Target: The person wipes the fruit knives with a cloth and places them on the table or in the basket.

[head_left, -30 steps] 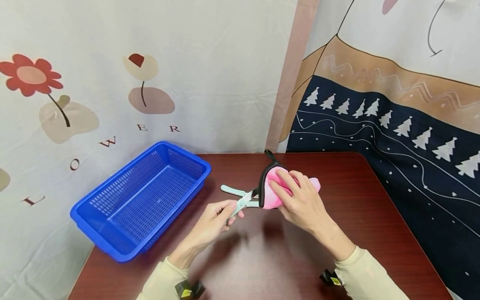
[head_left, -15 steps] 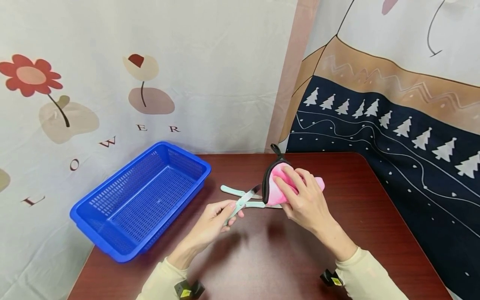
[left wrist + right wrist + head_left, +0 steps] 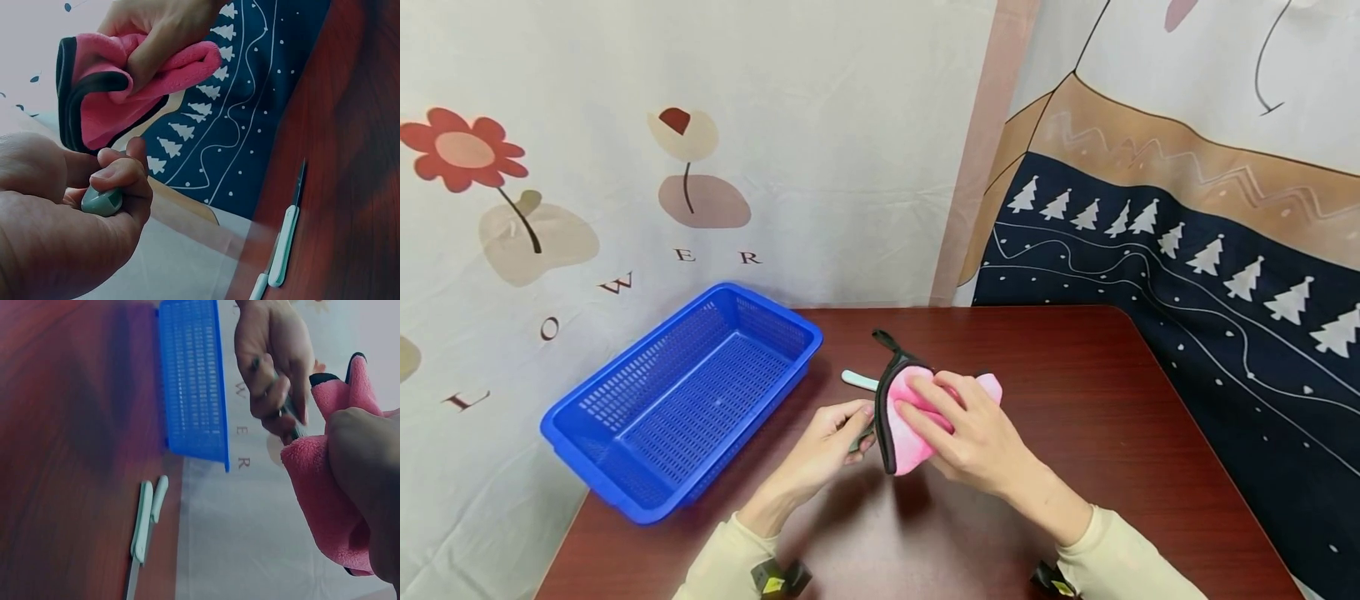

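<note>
My left hand [image 3: 827,437] grips a folding knife by its mint-green handle [image 3: 102,203]; the butt end shows between curled fingers in the left wrist view. A pink cloth [image 3: 910,454] with black edging and a black hanging loop is bunched in my right hand [image 3: 981,433], fingers pressed into its folds. In the head view the cloth covers the knife's blade, so whether it touches the blade cannot be seen. Two more mint-handled knives lie on the table behind the hands: one handle [image 3: 142,519] with its blade out, and another handle [image 3: 160,497] beside it.
A blue perforated plastic basket [image 3: 700,417] stands at the left of the dark red-brown table [image 3: 1075,367]. Printed fabric [image 3: 850,167] hangs behind the table, and a navy tree-patterned part [image 3: 1225,333] runs along its right side.
My right hand first drew the cloth right, off the blade of the held knife, then brought it back left and toward me over the blade. My left hand has stayed in place.
</note>
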